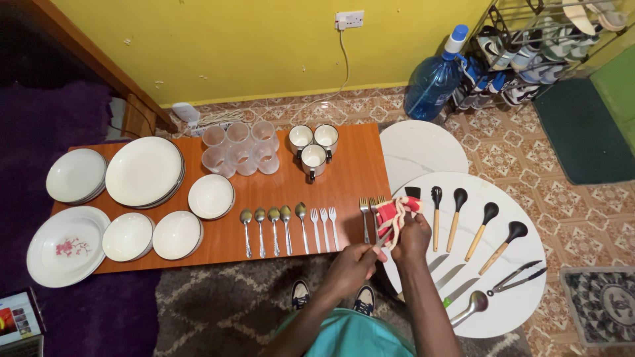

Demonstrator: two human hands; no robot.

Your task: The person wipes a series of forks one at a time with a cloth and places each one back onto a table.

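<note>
R hand grips a red-and-cream cloth wrapped on a fork, L hand pinches the fork's handle end, both at the near right edge of the orange table, w/ black utensils just right.

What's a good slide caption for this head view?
Both hands, left and right, wipe a fork with a red cloth.
</note>
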